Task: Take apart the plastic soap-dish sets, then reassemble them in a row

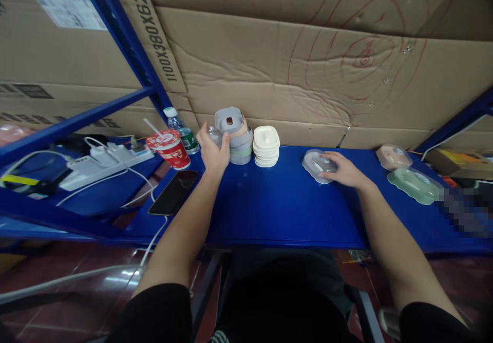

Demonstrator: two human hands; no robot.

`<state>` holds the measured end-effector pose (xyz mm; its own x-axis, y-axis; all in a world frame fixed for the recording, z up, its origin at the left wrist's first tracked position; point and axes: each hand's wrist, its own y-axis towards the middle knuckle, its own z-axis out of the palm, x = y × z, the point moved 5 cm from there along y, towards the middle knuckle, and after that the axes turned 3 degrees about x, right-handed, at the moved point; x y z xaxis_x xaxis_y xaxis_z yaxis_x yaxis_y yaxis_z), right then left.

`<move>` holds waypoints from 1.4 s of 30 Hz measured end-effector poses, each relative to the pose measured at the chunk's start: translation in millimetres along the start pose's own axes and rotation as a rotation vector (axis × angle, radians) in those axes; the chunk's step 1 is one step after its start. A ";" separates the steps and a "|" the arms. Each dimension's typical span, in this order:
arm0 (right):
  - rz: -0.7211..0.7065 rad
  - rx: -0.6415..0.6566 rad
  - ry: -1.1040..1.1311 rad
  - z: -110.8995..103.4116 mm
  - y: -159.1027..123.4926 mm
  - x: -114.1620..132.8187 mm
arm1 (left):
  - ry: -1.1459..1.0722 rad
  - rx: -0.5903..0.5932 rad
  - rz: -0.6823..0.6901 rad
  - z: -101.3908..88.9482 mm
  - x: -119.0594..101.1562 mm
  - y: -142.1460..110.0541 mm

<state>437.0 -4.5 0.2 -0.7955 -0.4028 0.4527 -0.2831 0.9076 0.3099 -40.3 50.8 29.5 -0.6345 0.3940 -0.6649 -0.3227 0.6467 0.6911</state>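
Observation:
My left hand [214, 154] is closed around a clear, rounded plastic piece [214, 135], whose exact kind I cannot make out. Just beyond it stands a stack of grey plastic containers [241, 140] with a square-cornered top and a small opening. To the right of that rises a stack of cream-coloured square lids [266, 145]. On the right, the fingers of my right hand [344, 169] grip the edge of a grey, wavy-edged container [316, 164] with a clear cover, which rests on the blue table.
A red drink cup with a straw [171, 150], a water bottle [185, 132] and a phone [174, 193] are at the left. A power strip [108, 168] with white cables lies beyond them. Pink [392, 157] and green containers [414, 185] sit at the right. Cardboard [246, 50] walls the back.

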 end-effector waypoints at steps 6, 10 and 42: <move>-0.059 -0.278 0.185 -13.4 -1.8 24.1 | -0.174 -0.093 0.296 -5.1 -19.7 -10.8; 0.019 -0.470 0.545 -18.7 -8.5 35.0 | -0.155 0.103 0.625 7.2 -73.0 -50.8; 0.111 -0.392 0.371 -5.7 -1.4 42.0 | 0.011 -0.298 -0.206 -25.9 21.3 13.1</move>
<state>407.0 -23.4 23.5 -0.5470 -0.3864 0.7426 0.0687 0.8634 0.4998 -76.3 50.8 31.7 -0.5420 0.2668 -0.7969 -0.6343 0.4921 0.5962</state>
